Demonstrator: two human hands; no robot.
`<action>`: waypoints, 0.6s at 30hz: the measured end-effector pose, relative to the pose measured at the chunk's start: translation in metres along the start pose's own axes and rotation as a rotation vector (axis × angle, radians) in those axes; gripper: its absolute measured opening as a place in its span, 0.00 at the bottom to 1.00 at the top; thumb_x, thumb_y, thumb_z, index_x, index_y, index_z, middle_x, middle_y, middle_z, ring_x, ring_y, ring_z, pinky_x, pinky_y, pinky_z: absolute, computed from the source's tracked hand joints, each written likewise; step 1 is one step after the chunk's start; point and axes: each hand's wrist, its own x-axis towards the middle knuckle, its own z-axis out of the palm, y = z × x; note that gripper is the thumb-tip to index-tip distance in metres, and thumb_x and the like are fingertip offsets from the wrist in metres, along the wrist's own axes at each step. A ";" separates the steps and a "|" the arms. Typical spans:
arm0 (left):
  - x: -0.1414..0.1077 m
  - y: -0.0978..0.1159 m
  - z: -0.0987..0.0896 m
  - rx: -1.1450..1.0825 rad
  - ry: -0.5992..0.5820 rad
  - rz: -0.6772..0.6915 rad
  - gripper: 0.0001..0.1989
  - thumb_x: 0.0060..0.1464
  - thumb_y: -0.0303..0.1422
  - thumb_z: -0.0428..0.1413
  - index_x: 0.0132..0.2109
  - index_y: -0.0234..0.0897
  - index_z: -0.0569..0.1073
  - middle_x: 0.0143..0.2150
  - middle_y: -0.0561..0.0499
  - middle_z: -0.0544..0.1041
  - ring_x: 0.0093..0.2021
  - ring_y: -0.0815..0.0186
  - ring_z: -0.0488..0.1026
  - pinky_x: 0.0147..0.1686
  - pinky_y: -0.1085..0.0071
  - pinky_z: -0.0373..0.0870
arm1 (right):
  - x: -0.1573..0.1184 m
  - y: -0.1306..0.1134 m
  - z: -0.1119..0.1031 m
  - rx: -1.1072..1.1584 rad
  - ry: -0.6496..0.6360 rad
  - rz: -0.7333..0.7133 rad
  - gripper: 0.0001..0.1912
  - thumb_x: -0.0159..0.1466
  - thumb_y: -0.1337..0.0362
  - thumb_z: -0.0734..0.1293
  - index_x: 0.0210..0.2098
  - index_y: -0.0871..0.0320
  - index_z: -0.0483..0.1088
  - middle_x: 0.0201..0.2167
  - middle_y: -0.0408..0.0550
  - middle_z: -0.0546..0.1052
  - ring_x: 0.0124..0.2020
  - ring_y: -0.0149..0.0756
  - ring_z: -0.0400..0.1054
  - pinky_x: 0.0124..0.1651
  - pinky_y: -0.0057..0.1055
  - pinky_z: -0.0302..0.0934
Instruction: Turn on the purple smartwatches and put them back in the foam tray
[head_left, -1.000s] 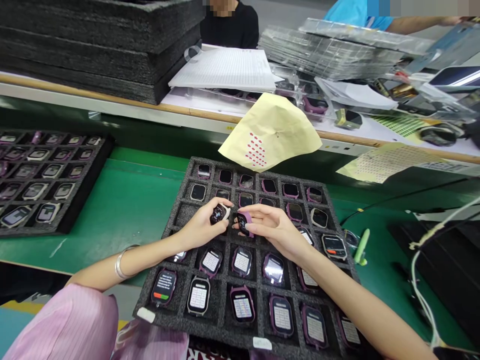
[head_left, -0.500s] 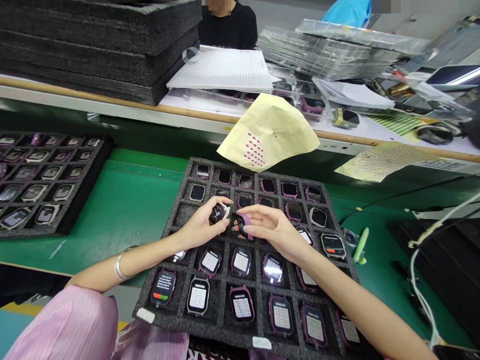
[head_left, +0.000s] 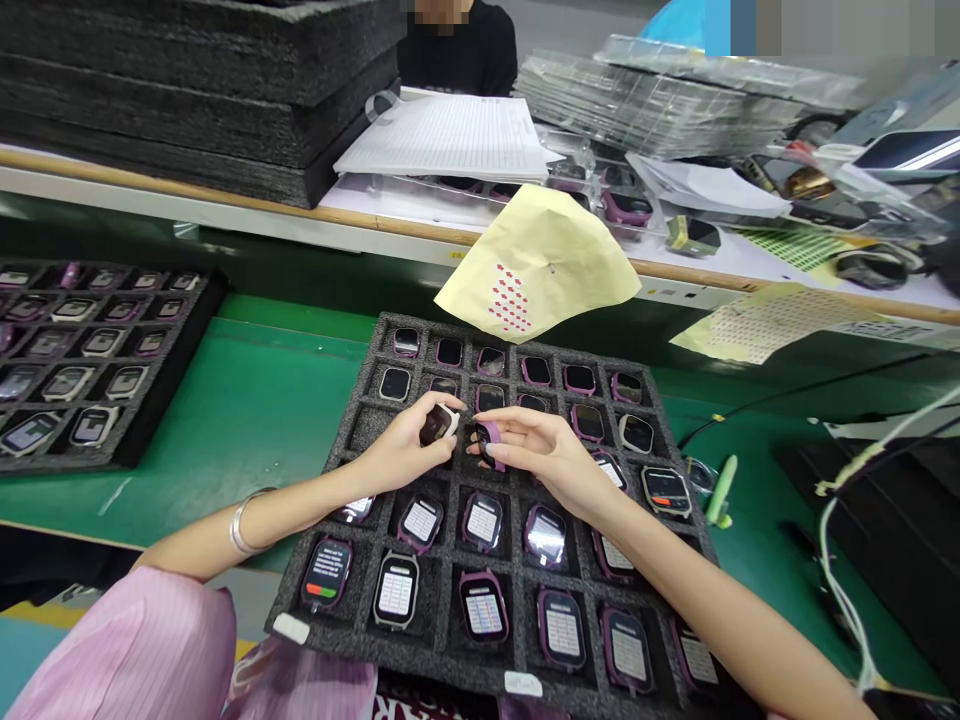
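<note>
My left hand (head_left: 416,440) grips a silver-framed smartwatch body (head_left: 437,427) between thumb and fingers, its screen dim and facing up. Just to the right, my right hand (head_left: 536,450) pinches a purple-framed smartwatch body (head_left: 491,443), tilted on edge, its screen turned toward the left. Both hands hover over a black foam tray (head_left: 551,577) divided into square compartments. Most visible compartments hold a watch body, purple or silver framed. The back rows have dark screens, while the front rows show lit white lists; a front-left watch (head_left: 328,572) shows red and green buttons.
Another foam tray of watches (head_left: 120,455) lies at left on the green table (head_left: 262,390). Stacked black foam (head_left: 202,90), papers (head_left: 450,140) and clear plastic trays (head_left: 652,100) crowd the shelf. Yellow paper (head_left: 547,260) hangs over its edge. A person (head_left: 457,50) sits behind. Cables (head_left: 832,560) run at right.
The watch screen in my left hand has gone from a lit dial to dim. My right hand has shifted very slightly, still pinching the purple watch.
</note>
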 end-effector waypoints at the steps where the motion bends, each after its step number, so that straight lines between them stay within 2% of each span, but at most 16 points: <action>1: 0.000 0.000 0.000 0.006 0.011 0.005 0.18 0.51 0.25 0.53 0.50 0.36 0.66 0.38 0.52 0.70 0.35 0.67 0.67 0.38 0.70 0.64 | 0.001 0.001 -0.001 -0.006 -0.001 -0.001 0.20 0.54 0.62 0.75 0.45 0.58 0.74 0.38 0.51 0.78 0.38 0.40 0.74 0.42 0.35 0.66; 4: 0.001 0.000 -0.001 0.006 0.018 0.015 0.18 0.51 0.25 0.53 0.50 0.36 0.66 0.40 0.51 0.70 0.38 0.66 0.68 0.40 0.69 0.65 | 0.002 0.001 -0.001 -0.015 0.000 -0.017 0.19 0.55 0.62 0.75 0.45 0.58 0.74 0.38 0.51 0.78 0.39 0.41 0.74 0.42 0.36 0.67; 8: 0.001 0.000 -0.001 -0.023 0.024 0.004 0.17 0.51 0.25 0.52 0.50 0.37 0.66 0.38 0.52 0.69 0.37 0.66 0.68 0.40 0.70 0.65 | -0.002 -0.002 0.000 -0.012 0.010 -0.026 0.18 0.56 0.61 0.74 0.45 0.57 0.74 0.39 0.50 0.78 0.38 0.41 0.74 0.44 0.37 0.68; 13: -0.001 -0.001 -0.001 -0.091 0.023 -0.029 0.17 0.52 0.25 0.53 0.51 0.37 0.66 0.31 0.56 0.66 0.26 0.73 0.63 0.30 0.74 0.63 | -0.006 -0.007 0.002 0.019 -0.004 -0.022 0.18 0.55 0.62 0.75 0.45 0.57 0.74 0.39 0.50 0.78 0.39 0.42 0.75 0.44 0.37 0.67; 16: 0.000 -0.002 0.000 -0.120 0.009 -0.059 0.17 0.52 0.26 0.54 0.51 0.36 0.66 0.30 0.56 0.66 0.24 0.74 0.63 0.27 0.75 0.63 | -0.005 -0.007 0.002 0.027 -0.024 -0.002 0.18 0.56 0.63 0.74 0.45 0.58 0.74 0.38 0.50 0.78 0.38 0.40 0.75 0.43 0.35 0.68; 18: 0.002 -0.003 0.001 -0.192 -0.006 -0.086 0.21 0.52 0.28 0.56 0.54 0.36 0.64 0.32 0.56 0.67 0.25 0.73 0.65 0.26 0.75 0.65 | -0.004 -0.006 0.001 0.090 -0.060 0.016 0.17 0.58 0.63 0.73 0.47 0.58 0.73 0.40 0.51 0.78 0.41 0.40 0.74 0.46 0.38 0.68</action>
